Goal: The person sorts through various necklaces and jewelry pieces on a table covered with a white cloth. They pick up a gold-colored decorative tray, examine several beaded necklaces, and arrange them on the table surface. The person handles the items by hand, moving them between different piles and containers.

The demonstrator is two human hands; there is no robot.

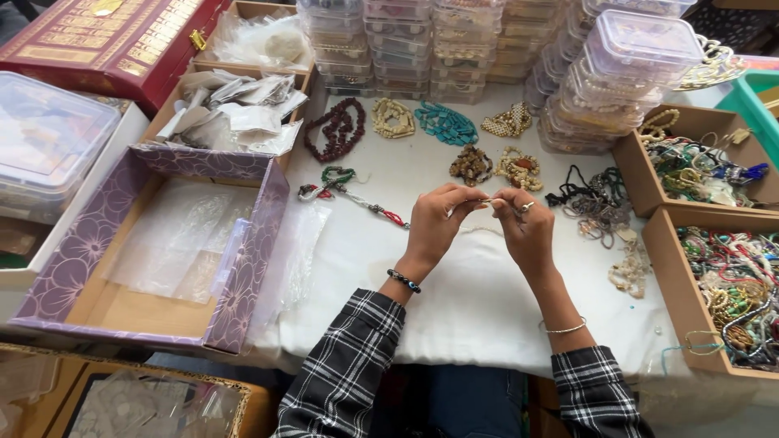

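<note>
Head view: working over white cloth (454, 300), purple floral box (243, 268) lying left of it, clear stacked tubs (422, 49) standing at cloth's far edge, bead piles (445, 123) sitting just before them. My left hand (434, 225) and right hand (523, 227) meeting above cloth's middle, fingertips closing tight on thin pale strand (490, 200). Strand running level, long axis left to right between both pinches. Cardboard trays (665, 268) sitting right of cloth.

Black-white plaid sleeves (345, 365), beaded bracelet (403, 281), thin bangle (564, 329)
</note>
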